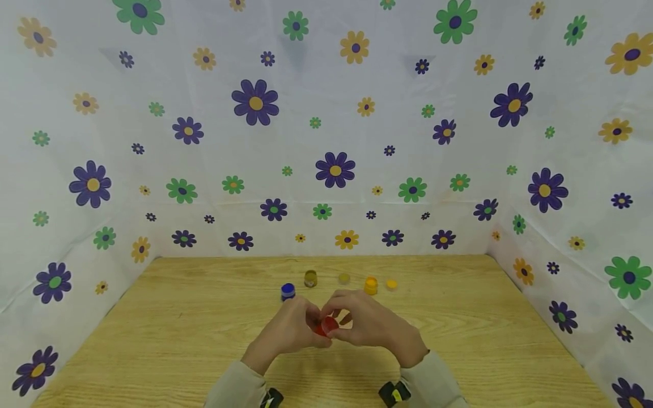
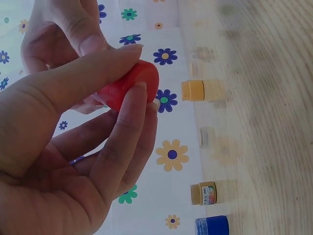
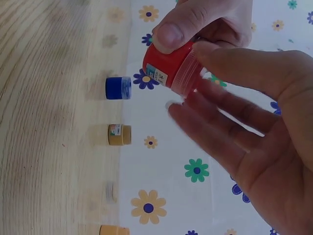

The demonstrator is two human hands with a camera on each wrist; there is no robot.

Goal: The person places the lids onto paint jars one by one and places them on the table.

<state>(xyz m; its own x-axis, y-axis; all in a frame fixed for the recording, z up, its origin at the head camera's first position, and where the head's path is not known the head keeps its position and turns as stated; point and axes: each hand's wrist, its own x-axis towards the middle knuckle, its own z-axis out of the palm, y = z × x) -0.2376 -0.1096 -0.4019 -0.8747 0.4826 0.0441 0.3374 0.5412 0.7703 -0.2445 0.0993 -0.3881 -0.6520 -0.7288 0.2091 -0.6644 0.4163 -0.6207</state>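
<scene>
Above the near middle of the table, my left hand [image 1: 292,328] grips a small red paint jar [image 3: 168,63] with a label on its side. The thumb and fingertips press round the jar's body, which lies tilted on its side in the right wrist view. On its other end is a clear ridged lid [image 3: 187,76]. My right hand [image 1: 374,323] holds this lid, its thumb at the rim and its other fingers, partly blurred, curving round the far side. Whether the lid is loose cannot be told.
Farther back stand a blue paint jar [image 1: 288,291], an ochre jar [image 1: 310,278] and a yellow-orange jar [image 1: 370,285]. A pale lid [image 1: 344,279] and a yellow lid [image 1: 391,284] lie on the wooden table [image 1: 178,340]. A flowered white cloth [image 1: 219,141] encloses the back and sides.
</scene>
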